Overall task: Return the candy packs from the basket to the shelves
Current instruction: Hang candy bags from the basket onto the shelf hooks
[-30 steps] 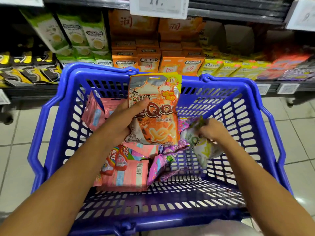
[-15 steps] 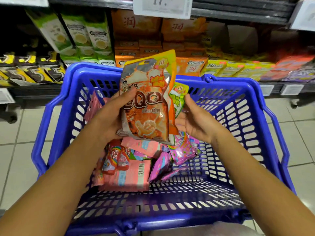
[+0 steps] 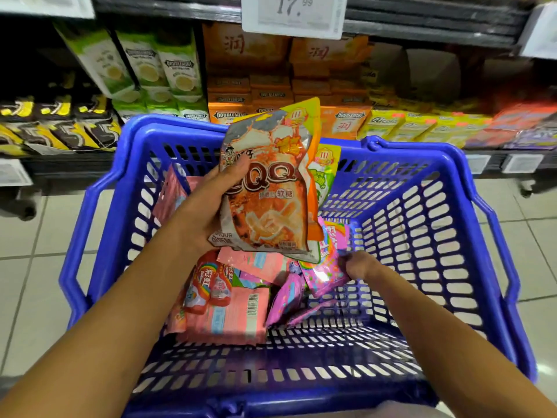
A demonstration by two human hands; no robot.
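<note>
My left hand holds an orange QQ candy pack upright over the blue basket, with a green QQ pack stacked behind it. My right hand is down inside the basket, pinching a pink rainbow candy pack at its edge. More packs lie on the basket floor: pink flat packs, red rainbow packs and purple-pink packs.
The shelf ahead carries green boxes, orange boxes, yellow packs and black-yellow packs. A price tag reading 17.99 hangs above. Tiled floor surrounds the basket.
My right hand left the green pack behind the orange one in my left hand, dropped into the basket and took hold of a pink rainbow pack. The left hand stayed roughly in place.
</note>
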